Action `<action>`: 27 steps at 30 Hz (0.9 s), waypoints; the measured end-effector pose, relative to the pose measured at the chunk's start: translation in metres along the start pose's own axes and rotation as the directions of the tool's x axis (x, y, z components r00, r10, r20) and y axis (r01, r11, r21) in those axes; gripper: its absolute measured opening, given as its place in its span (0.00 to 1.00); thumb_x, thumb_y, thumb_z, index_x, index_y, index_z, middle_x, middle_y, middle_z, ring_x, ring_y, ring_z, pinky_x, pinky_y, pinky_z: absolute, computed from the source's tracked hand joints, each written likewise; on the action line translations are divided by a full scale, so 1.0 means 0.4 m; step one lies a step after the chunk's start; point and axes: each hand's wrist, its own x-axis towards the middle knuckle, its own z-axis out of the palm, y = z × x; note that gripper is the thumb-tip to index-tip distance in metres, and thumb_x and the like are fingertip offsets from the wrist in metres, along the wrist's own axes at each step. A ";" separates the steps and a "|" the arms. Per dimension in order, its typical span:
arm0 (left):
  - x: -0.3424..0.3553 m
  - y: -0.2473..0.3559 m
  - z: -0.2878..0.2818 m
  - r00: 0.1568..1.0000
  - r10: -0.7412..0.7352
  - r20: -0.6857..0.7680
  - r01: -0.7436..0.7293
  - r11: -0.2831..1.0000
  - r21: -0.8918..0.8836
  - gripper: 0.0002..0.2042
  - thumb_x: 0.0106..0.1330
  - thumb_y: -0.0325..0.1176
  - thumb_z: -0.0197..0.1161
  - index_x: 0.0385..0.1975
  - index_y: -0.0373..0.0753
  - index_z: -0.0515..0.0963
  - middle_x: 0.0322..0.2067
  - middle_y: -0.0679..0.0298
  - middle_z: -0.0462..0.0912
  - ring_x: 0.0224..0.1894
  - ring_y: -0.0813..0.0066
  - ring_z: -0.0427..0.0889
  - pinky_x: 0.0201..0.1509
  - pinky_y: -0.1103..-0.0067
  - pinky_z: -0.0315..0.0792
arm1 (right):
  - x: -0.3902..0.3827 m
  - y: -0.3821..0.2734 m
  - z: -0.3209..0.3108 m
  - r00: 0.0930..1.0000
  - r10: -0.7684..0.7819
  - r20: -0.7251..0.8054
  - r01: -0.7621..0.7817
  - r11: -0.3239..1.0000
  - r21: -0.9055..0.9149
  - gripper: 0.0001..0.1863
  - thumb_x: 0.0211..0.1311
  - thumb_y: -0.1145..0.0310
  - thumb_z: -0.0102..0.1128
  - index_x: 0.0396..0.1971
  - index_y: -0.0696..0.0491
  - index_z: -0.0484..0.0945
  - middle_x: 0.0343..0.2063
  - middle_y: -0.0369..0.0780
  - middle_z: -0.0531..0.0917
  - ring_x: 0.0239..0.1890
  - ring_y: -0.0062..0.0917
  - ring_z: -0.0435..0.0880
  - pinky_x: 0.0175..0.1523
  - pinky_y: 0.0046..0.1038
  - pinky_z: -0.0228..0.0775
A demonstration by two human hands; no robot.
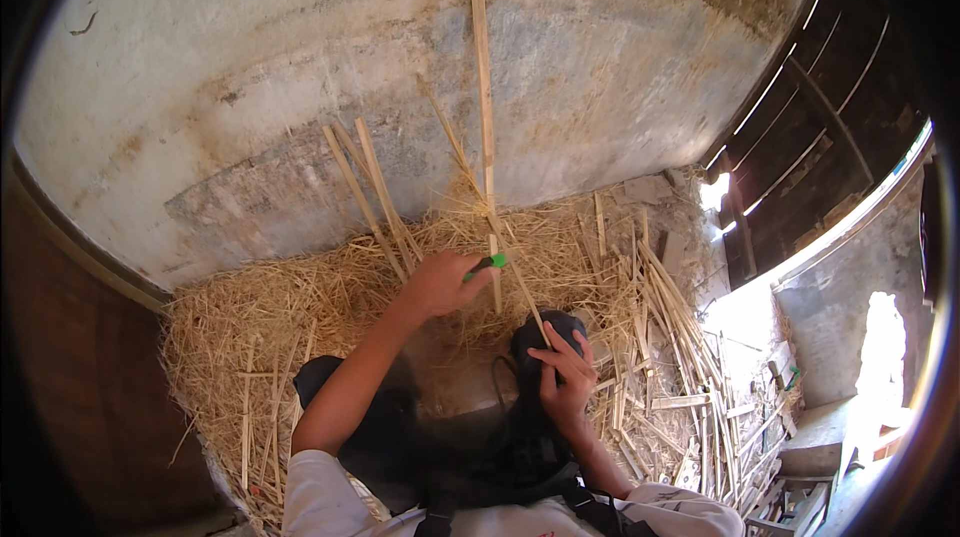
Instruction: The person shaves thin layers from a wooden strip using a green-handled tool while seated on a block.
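My left hand [440, 282] is closed round a tool with a green-and-black handle [495, 262]. Its working end cannot be made out. A thin pale wooden strip [523, 285] slants up and away from my right hand [568, 372], whose fingers pinch its near end above my right knee. The strip's far part passes close beside the tool's green end; whether they touch is not clear. Just beyond, a longer flat strip [484, 87] leans upright against the wall.
Straw-like shavings [270, 317] cover the floor around my legs. Several more strips [375, 187] lean on the stained wall [330, 47] at the left. A pile of loose strips [690, 347] lies to the right, before a dark slatted partition [820, 107].
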 end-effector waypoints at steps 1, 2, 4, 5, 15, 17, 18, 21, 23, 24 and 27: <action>-0.005 0.004 0.014 0.998 0.021 -0.058 -0.020 1.000 0.016 0.28 0.84 0.57 0.52 0.37 0.36 0.84 0.14 0.58 0.73 0.16 0.61 0.74 0.25 0.63 0.71 | 0.004 -0.001 0.004 1.000 -0.003 -0.010 0.003 1.000 -0.004 0.15 0.58 0.84 0.64 0.37 0.50 0.94 0.56 0.48 0.91 0.60 0.35 0.90 0.76 0.48 0.65; -0.011 0.013 0.022 0.993 0.039 -0.113 -0.037 0.999 0.027 0.28 0.84 0.57 0.52 0.37 0.36 0.84 0.14 0.58 0.73 0.16 0.61 0.74 0.25 0.63 0.71 | 0.004 -0.001 0.004 1.000 -0.002 -0.015 0.001 1.000 -0.011 0.15 0.58 0.84 0.64 0.37 0.50 0.94 0.55 0.46 0.91 0.59 0.34 0.91 0.75 0.47 0.66; 0.012 -0.010 -0.002 0.993 -0.108 -0.051 0.110 0.994 0.030 0.26 0.83 0.55 0.55 0.39 0.36 0.85 0.17 0.56 0.77 0.20 0.57 0.79 0.28 0.61 0.74 | -0.003 0.001 0.006 1.000 -0.006 -0.015 0.006 1.000 -0.011 0.15 0.59 0.84 0.65 0.37 0.49 0.94 0.55 0.45 0.91 0.58 0.32 0.91 0.75 0.45 0.66; 0.029 -0.021 -0.021 0.984 -0.175 -0.025 0.176 0.984 0.037 0.25 0.82 0.54 0.56 0.40 0.36 0.86 0.18 0.54 0.79 0.21 0.55 0.82 0.30 0.60 0.76 | -0.003 0.007 0.009 1.000 -0.016 -0.017 0.016 1.000 -0.005 0.15 0.59 0.84 0.65 0.37 0.49 0.94 0.55 0.45 0.91 0.58 0.32 0.91 0.75 0.45 0.66; -0.005 0.042 -0.014 0.998 -0.067 0.021 0.067 0.998 0.010 0.26 0.84 0.55 0.54 0.35 0.37 0.85 0.14 0.59 0.74 0.15 0.61 0.75 0.25 0.62 0.70 | -0.002 0.002 -0.001 1.000 -0.004 0.002 0.004 1.000 0.015 0.16 0.54 0.85 0.64 0.37 0.51 0.94 0.55 0.49 0.91 0.61 0.37 0.90 0.76 0.50 0.65; 0.021 0.019 -0.041 0.987 -0.155 -0.040 0.157 0.985 0.071 0.26 0.83 0.55 0.55 0.34 0.36 0.85 0.13 0.58 0.74 0.15 0.60 0.75 0.26 0.61 0.71 | -0.007 0.006 0.005 1.000 0.006 0.014 -0.006 1.000 0.028 0.16 0.54 0.85 0.64 0.37 0.51 0.94 0.55 0.49 0.91 0.61 0.38 0.90 0.76 0.50 0.65; 0.026 -0.001 -0.049 0.986 -0.144 -0.081 0.150 0.986 0.070 0.27 0.83 0.56 0.55 0.34 0.36 0.84 0.13 0.58 0.73 0.15 0.60 0.75 0.25 0.61 0.70 | -0.004 0.007 0.006 1.000 0.006 0.016 -0.007 0.999 0.032 0.16 0.54 0.85 0.64 0.37 0.51 0.94 0.55 0.49 0.91 0.61 0.38 0.90 0.76 0.50 0.65; 0.036 -0.021 -0.060 0.988 -0.120 -0.094 0.125 0.991 0.048 0.27 0.83 0.56 0.55 0.33 0.36 0.84 0.13 0.58 0.73 0.15 0.59 0.75 0.24 0.62 0.70 | -0.003 0.009 0.008 1.000 -0.003 0.009 0.003 1.000 0.025 0.16 0.54 0.85 0.63 0.36 0.51 0.94 0.56 0.49 0.91 0.61 0.38 0.90 0.76 0.50 0.65; 0.015 0.013 -0.039 0.991 -0.125 0.046 0.125 0.992 -0.002 0.28 0.83 0.56 0.55 0.33 0.36 0.84 0.13 0.58 0.72 0.14 0.59 0.74 0.24 0.63 0.69 | -0.001 0.009 0.005 1.000 -0.004 0.007 0.004 1.000 0.015 0.16 0.53 0.85 0.63 0.36 0.51 0.94 0.56 0.49 0.91 0.61 0.38 0.90 0.76 0.50 0.65; 0.007 0.025 -0.028 0.997 -0.075 0.035 0.075 0.997 0.007 0.27 0.83 0.56 0.55 0.33 0.36 0.84 0.13 0.58 0.72 0.14 0.60 0.73 0.23 0.63 0.69 | -0.001 0.009 0.004 1.000 -0.003 0.008 0.003 1.000 0.010 0.16 0.53 0.85 0.63 0.36 0.51 0.94 0.56 0.49 0.91 0.61 0.38 0.90 0.76 0.50 0.65; -0.003 0.028 -0.006 0.999 0.024 -0.022 -0.024 0.999 0.027 0.26 0.84 0.54 0.55 0.32 0.35 0.84 0.12 0.58 0.71 0.13 0.61 0.71 0.22 0.64 0.68 | 0.001 0.003 0.002 1.000 -0.008 0.007 0.008 1.000 0.013 0.16 0.53 0.85 0.63 0.36 0.51 0.94 0.56 0.49 0.91 0.61 0.37 0.90 0.76 0.50 0.65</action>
